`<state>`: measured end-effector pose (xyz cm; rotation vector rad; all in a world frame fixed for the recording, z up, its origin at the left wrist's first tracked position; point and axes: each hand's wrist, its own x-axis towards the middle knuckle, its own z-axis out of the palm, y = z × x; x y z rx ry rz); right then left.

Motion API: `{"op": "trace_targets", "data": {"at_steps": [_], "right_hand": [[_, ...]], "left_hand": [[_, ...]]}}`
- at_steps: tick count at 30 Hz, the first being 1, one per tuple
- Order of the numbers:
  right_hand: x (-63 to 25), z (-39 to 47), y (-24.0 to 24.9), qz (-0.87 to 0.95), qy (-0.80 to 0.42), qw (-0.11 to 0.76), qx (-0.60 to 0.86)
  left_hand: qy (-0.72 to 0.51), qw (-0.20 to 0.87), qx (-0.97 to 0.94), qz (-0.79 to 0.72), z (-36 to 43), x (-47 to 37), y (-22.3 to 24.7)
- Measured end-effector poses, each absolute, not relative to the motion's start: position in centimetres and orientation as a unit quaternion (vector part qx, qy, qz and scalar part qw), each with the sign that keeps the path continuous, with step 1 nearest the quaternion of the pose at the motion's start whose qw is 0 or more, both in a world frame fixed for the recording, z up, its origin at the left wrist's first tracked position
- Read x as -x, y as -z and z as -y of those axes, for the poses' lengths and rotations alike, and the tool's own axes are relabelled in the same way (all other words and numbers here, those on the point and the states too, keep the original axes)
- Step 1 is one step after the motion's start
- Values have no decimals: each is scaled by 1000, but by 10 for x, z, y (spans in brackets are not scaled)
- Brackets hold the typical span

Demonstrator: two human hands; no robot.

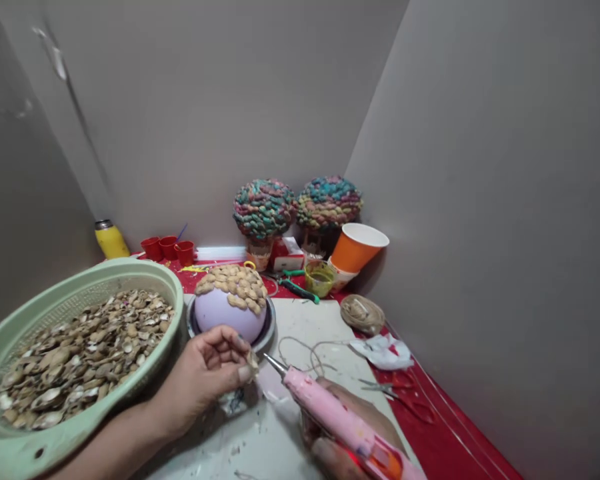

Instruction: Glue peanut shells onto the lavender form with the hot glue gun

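Note:
My left hand (200, 373) pinches a peanut shell (253, 362) between thumb and fingers, close to the metal nozzle of a pink hot glue gun (325, 400). Wrapped around the glue gun's handle is my right hand (330, 440), partly hidden behind the tool. Just beyond both hands, a lilac ball (227, 315) rests in a round metal bowl (270, 333). Peanut shells cover the ball's upper part, while its lower front is bare. At the left, a pale green colander (173, 283) holds many loose peanut shells (85, 360).
Two colourful shell-covered balls on stands (263, 210) are at the back. An orange paper cup (357, 250), pliers (300, 290), a twine coil (363, 315) and red scissors (405, 397) lie right. Red cups (167, 248) and a yellow bottle (111, 240) stand back left.

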<state>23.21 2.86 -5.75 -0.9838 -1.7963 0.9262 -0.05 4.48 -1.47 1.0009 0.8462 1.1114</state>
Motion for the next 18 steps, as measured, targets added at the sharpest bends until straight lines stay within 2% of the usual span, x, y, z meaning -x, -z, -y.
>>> {"op": "trace_targets", "data": {"at_steps": [3,8,12,18], "right_hand": [[-230,-34,62,748,-359,436,348],[-228,-39,53,809,-255,460,262],[-229,-36,53,836,-208,442,252],[-227,-36,57,844,-127,463,238]], "left_hand": [[-489,646,-444,-383,-44,1,13],[-485,650,-446,-379,-41,0,10],[-493,638,-459,-373,-39,0,8],[-494,637,-464,-367,-39,2,10]]}}
